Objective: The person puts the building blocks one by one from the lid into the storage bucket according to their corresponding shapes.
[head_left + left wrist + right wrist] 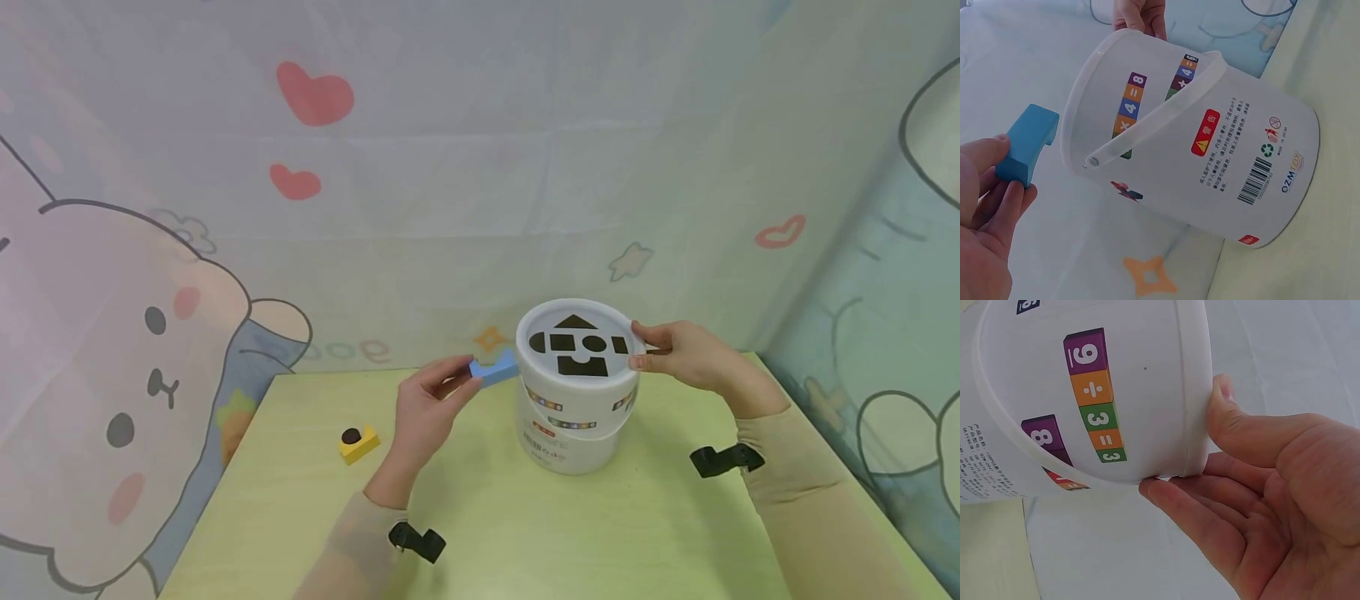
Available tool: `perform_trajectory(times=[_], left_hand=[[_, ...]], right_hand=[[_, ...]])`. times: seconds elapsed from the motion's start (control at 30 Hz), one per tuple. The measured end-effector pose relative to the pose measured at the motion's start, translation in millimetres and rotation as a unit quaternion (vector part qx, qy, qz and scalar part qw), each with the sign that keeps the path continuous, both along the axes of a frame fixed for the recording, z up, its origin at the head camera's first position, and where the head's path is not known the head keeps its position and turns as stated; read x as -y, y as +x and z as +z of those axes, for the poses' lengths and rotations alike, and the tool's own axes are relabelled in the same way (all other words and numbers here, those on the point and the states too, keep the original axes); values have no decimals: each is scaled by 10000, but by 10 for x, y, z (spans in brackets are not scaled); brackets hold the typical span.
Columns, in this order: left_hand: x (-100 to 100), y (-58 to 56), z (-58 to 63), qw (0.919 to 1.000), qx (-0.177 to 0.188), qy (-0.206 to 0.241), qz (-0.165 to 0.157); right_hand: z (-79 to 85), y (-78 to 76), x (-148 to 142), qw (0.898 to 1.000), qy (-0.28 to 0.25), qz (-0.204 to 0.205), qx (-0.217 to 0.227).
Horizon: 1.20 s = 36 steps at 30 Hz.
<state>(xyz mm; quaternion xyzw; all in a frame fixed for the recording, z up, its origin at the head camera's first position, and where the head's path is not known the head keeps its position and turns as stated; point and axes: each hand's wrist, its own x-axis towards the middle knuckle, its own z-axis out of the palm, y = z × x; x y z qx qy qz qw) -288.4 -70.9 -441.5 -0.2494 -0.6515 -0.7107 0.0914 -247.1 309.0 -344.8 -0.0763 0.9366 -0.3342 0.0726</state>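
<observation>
The left hand (429, 412) pinches a light-blue, notched rectangular block (498, 372) between thumb and fingers, just beside the round white plastic bucket (592, 442), at about nine o'clock from it. The right hand (693, 358), apart from the left, grips the bucket's top edge at three o'clock. On the flat white round lid (542, 363), a dark, notched cut-out (588, 369) lies at six o'clock. A small yellow notched block (362, 451) with a dark round piece (350, 435) lies towards eight o'clock on the pale green tabletop (480, 533). It seems wise to steady the bucket without tilting it, hold the blue block by its outer end so the fingers clear the lid, and match its notch to the cut-out's before any pressing
</observation>
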Motion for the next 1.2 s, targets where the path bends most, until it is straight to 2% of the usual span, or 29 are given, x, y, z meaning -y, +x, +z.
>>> perform_trajectory(times=[0.23,0.43,0.53,0.83,1.0,1.2], left_hand=[[-196,31,156,9995,-91,48,-307],[-364,32,220,9970,-270,-113,-714],[-453,31,251,9960,-305,-243,-801],[-720,25,313,9942,-284,-702,-758],[-849,35,331,9937,-361,-890,-585],[-944,50,346,9886,-729,-1288,-289]], right_hand=[[5,-5,-13,10000,-27,39,-37],[-1,-2,-6,10000,-4,34,-70],[-3,3,-3,10000,-12,38,-87],[2,17,5,9999,36,0,-100],[5,21,7,10000,27,-65,-45],[-3,17,4,10000,52,-55,-50]])
